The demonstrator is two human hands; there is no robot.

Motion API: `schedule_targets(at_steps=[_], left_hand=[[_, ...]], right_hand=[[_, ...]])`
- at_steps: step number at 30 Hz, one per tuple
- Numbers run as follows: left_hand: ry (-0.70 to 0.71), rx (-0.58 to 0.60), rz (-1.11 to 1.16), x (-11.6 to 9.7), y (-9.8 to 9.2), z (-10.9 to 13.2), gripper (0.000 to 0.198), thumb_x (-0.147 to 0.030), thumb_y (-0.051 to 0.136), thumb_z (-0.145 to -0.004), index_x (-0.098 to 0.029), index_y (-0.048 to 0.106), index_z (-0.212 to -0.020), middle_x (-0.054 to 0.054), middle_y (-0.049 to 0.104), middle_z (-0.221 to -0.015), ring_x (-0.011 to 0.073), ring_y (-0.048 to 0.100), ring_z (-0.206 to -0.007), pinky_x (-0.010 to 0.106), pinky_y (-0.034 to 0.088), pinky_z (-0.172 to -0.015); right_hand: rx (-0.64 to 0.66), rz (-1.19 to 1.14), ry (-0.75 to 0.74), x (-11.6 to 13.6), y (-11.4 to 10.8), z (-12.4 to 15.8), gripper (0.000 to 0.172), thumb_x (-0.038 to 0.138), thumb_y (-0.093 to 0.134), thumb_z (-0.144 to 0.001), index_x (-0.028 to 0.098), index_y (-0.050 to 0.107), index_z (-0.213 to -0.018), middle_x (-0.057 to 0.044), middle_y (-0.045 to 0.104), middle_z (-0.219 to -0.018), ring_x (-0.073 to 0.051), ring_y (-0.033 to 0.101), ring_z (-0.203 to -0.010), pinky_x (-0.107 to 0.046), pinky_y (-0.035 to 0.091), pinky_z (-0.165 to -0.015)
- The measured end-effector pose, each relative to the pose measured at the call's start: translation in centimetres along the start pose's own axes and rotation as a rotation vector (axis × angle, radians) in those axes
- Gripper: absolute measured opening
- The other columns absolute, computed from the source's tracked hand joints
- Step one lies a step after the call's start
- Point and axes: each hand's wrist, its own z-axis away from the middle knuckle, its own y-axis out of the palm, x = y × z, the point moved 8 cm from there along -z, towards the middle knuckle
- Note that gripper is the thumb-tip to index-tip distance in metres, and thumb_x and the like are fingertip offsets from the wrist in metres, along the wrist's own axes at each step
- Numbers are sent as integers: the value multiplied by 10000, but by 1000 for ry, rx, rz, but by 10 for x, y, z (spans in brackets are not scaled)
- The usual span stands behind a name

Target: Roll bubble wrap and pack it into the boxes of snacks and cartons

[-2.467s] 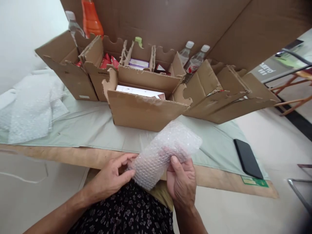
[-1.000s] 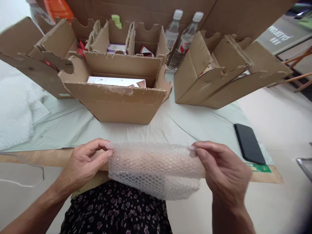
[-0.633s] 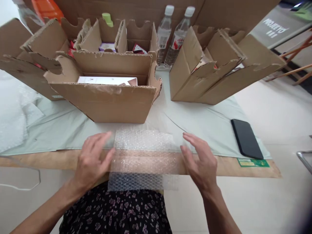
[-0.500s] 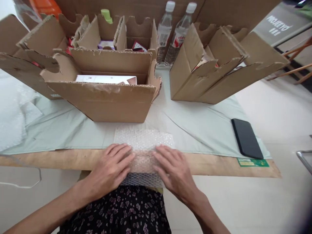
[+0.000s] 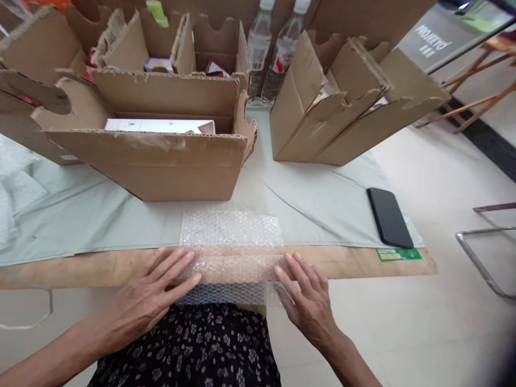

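Observation:
A clear sheet of bubble wrap (image 5: 231,231) lies flat over the table's front edge, its near part hanging down above a dark floral garment. My left hand (image 5: 155,290) rests on the sheet's left side, fingers stretched out and touching it. At the opposite side, my right hand (image 5: 308,295) has its fingers spread, the tips on or just beside the sheet's right edge. Neither hand grips anything. Behind the sheet stands a cardboard box (image 5: 161,166) holding a white box (image 5: 159,126).
More cardboard bins (image 5: 346,107) stand along the back, with two plastic bottles (image 5: 260,54) between them. A black phone (image 5: 389,217) lies at the right beside a green card (image 5: 399,254). Another pile of bubble wrap (image 5: 16,188) is at the left. A metal frame (image 5: 484,263) stands on the floor.
My hands have moved apart, left hand to the left and right hand to the right, uncovering more of the bubble wrap. The camera view has shifted slightly.

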Motion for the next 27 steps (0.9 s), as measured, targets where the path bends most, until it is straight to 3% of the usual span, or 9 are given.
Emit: schedule_targets(at_steps=[5, 8, 10, 12, 16, 19, 21, 24, 27], left_hand=[[-10, -324, 278, 0, -24, -18, 473, 15, 524, -926, -194, 596, -1343, 77, 766, -1248, 267, 616, -1337, 518, 403, -1210], [-172, -446, 390, 14, -34, -28, 292, -84, 555, -967, -218, 629, -1216, 34, 785, -1007, 212, 742, -984, 380, 569, -959], [-299, -450, 342, 24, -35, -34, 202, -169, 569, -991, -216, 628, -1178, 13, 737, -870, 191, 712, -789, 317, 573, -742], [-378, -435, 237, 31, -33, -37, 203, -244, 564, -1007, -204, 623, -1198, -9, 665, -762, 186, 651, -673, 311, 530, -647], [-488, -362, 105, 44, -24, -33, 379, -371, 541, -1022, -186, 558, -1353, 25, 677, -850, 233, 668, -742, 384, 522, -752], [-532, -325, 22, 50, -19, -29, 395, -475, 535, -1007, -170, 593, -1252, 62, 679, -888, 286, 679, -795, 434, 513, -785], [-527, -323, -27, 48, -16, -32, 353, -504, 544, -994, -180, 618, -1111, 71, 668, -875, 305, 669, -793, 448, 506, -764], [-514, -354, 7, 42, -11, -40, 204, -407, 537, -1003, -213, 592, -979, 56, 653, -860, 280, 648, -773, 414, 495, -712], [-525, -390, 79, 37, -8, -46, 95, -242, 501, -1000, -231, 567, -932, 49, 649, -892, 251, 642, -803, 388, 494, -725]], right_hand=[[-123, -313, 92, -4, -24, -38, 167, 133, 594, -953, 243, 700, -1022, -98, 735, -1286, -301, 575, -1369, -477, 504, -1034], [-119, -339, 238, -20, -24, -49, 67, 219, 606, -985, 242, 663, -1012, -99, 718, -1293, -305, 577, -1355, -515, 499, -1058], [-92, -267, 299, -29, -15, -52, 74, 292, 615, -990, 236, 642, -1031, -112, 705, -1308, -328, 576, -1347, -544, 493, -1050], [-63, -182, 333, -38, -3, -52, 173, 372, 622, -983, 227, 631, -1075, -132, 687, -1339, -364, 567, -1347, -561, 494, -1019], [-12, -93, 362, -54, 9, -49, 436, 454, 608, -971, 212, 575, -1333, -168, 636, -1413, -392, 535, -1375, -582, 470, -1033], [3, -69, 338, -59, 10, -54, 469, 452, 589, -975, 202, 569, -1372, -176, 623, -1432, -394, 524, -1387, -587, 462, -1043], [5, -36, 299, -56, 12, -62, 419, 443, 596, -969, 190, 605, -1303, -185, 628, -1428, -404, 535, -1375, -578, 485, -1006], [-40, -75, 223, -45, 12, -74, 140, 344, 598, -967, 213, 645, -990, -164, 672, -1373, -394, 580, -1330, -542, 521, -947], [-89, -277, 203, -33, 2, -76, 112, 242, 583, -972, 236, 591, -860, -110, 753, -1174, -284, 724, -1071, -406, 584, -827]])
